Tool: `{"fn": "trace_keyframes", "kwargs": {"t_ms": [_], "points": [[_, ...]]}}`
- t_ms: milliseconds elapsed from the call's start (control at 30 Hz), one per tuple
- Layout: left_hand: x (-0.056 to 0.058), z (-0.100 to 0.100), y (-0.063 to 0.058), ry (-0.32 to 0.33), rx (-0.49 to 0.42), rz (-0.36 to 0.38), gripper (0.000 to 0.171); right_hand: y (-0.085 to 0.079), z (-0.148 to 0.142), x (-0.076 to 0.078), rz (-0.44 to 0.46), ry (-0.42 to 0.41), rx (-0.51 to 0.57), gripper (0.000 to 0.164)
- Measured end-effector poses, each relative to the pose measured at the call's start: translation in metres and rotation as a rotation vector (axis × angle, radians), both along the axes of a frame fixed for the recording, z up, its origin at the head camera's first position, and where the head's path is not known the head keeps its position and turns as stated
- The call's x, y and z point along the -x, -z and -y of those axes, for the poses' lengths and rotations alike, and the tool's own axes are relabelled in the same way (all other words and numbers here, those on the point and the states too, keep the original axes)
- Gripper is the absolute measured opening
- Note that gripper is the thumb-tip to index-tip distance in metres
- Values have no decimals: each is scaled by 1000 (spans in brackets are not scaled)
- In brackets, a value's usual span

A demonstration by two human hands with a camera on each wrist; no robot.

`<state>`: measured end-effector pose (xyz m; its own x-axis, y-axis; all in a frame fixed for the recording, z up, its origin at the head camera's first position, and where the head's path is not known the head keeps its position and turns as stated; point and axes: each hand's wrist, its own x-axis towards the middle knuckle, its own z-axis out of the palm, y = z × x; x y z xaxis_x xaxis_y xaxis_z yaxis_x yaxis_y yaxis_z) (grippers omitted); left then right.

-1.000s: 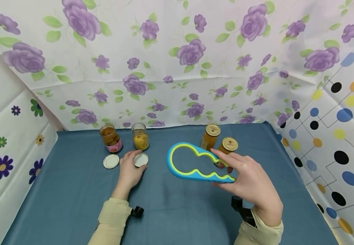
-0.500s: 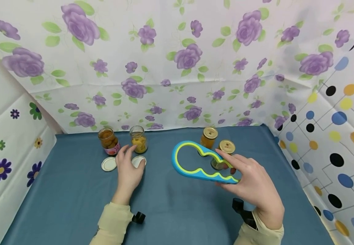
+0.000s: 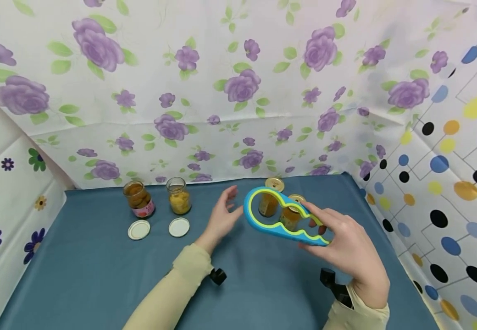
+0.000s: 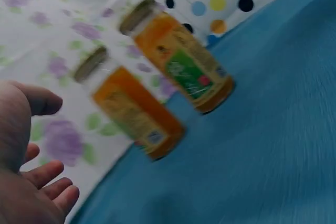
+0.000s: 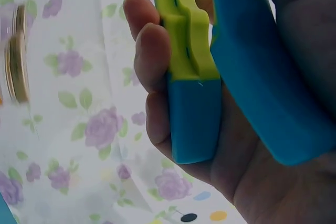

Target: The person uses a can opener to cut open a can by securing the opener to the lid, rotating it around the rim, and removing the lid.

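- Right of centre in head view, right hand [image 3: 347,240] clamped on blue-and-yellow jar opener [image 3: 286,233]
- Centre: left hand [image 3: 220,217], thumb and fingers apart
- Beyond the opener: two gold-lidded jars [image 3: 268,204]
- Left: two open jars [image 3: 180,201] above two white lids [image 3: 179,227]

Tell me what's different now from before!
The left hand let go of the white lid by the yellow-fruit jar and moved right, toward the gold-lidded jars. The right hand still grips the blue-and-yellow tool; the jars and lid stayed put.
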<state>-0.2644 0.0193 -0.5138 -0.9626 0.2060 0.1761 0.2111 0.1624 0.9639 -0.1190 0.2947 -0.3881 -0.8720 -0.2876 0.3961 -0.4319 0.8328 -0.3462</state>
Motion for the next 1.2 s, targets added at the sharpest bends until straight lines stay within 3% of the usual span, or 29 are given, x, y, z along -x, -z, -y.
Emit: {"fn": "trace_keyframes", "kwargs": {"t_ms": [233,467,633,867,1000,1200], "points": [[12,-48,17,114,-122,184,79,7,-21,2,6,41,33,93],[24,-68,26,202,-206,315,92,5,-32,2,-3,79,25,93],[30,-79,30,217,-179,298,92,2,-34,0,2,77,25,94],[30,-90,30,130,-4,199,82,5,-33,-1,15,56,44,93],[29,-93,27,99,56,195,80,8,-32,-1,17,56,50,93],[27,-94,24,111,106,199,75,13,-29,-3,26,54,62,93]]}}
